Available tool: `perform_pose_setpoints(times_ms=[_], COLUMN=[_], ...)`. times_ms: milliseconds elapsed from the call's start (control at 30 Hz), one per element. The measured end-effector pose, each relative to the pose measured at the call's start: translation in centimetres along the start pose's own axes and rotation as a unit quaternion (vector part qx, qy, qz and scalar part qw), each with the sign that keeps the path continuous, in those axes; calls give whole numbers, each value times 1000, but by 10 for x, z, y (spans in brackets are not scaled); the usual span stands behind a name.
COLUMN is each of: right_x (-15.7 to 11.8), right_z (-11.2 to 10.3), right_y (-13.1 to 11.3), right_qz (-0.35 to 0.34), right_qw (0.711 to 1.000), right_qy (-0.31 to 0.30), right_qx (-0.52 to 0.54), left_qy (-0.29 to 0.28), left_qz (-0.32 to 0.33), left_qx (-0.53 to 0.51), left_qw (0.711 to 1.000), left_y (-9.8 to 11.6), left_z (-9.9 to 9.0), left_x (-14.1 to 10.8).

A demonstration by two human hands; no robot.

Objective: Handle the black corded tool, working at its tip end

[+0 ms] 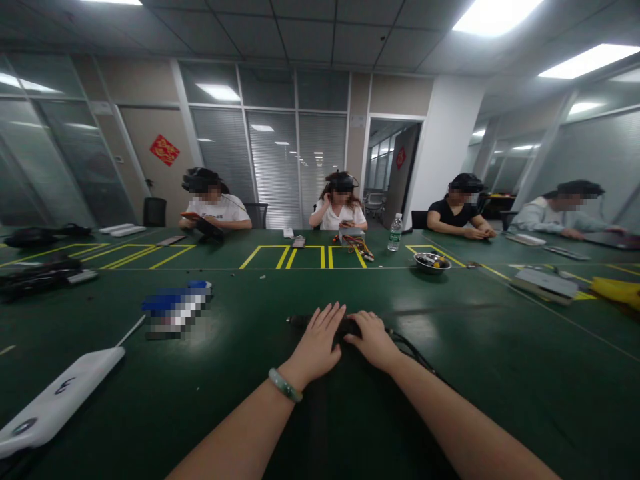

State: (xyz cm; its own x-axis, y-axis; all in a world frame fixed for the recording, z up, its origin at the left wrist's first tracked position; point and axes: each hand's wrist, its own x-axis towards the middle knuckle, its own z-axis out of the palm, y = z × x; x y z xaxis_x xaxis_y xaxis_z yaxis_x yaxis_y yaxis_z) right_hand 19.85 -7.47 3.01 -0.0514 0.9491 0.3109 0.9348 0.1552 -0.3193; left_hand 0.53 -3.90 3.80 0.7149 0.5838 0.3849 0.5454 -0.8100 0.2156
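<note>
Under my hands on the green table (240,393) lies a dark object (299,321) with black cables (411,348) running off to the right; the hands cover most of it. My left hand (320,343) rests over its left part, fingers stretched forward, with a green bangle (285,385) at the wrist. My right hand (373,339) lies over its right part, the fingers slightly bent and spread. Both hands are close together, and neither is seen to grip anything.
A white device (65,397) is at the near left, a blurred blue-and-white item (177,308) beyond it. Farther off are a metal bowl (432,264), a bottle (395,233), bundled wires (361,248) and a white box (545,285). Several people sit across the table.
</note>
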Motion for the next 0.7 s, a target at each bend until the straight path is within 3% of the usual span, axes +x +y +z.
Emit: perform_pose_setpoints(times_ms=[67, 167, 267, 333, 400, 500, 700], right_x=[3, -6, -24, -36, -43, -45, -34], right_z=[7, -1, -24, -38, -48, -53, -54], right_y=[-16, -19, -4, 11, 27, 45, 52], right_qz=[-34, -39, 83, 184, 227, 206, 180], right_qw=[999, 999, 989, 966, 950, 953, 967], right_qy=[-13, -4, 4, -52, -127, -169, -138], right_qx=[24, -7, -123, -174, -175, -144, -119], left_qy=[4, 1, 10, 9, -1, -19, -51], left_qz=[-16, -25, -31, -38, -43, -42, -34], left_qx=[8, 4, -3, -8, -10, -8, 8], left_qw=[1000, 1000, 999, 999, 999, 999, 998], left_y=[-8, -15, -16, -15, -14, -13, -19], left_z=[3, 7, 6, 3, -1, -6, -13], left_x=[0, 0, 2, 3, 4, 5, 4])
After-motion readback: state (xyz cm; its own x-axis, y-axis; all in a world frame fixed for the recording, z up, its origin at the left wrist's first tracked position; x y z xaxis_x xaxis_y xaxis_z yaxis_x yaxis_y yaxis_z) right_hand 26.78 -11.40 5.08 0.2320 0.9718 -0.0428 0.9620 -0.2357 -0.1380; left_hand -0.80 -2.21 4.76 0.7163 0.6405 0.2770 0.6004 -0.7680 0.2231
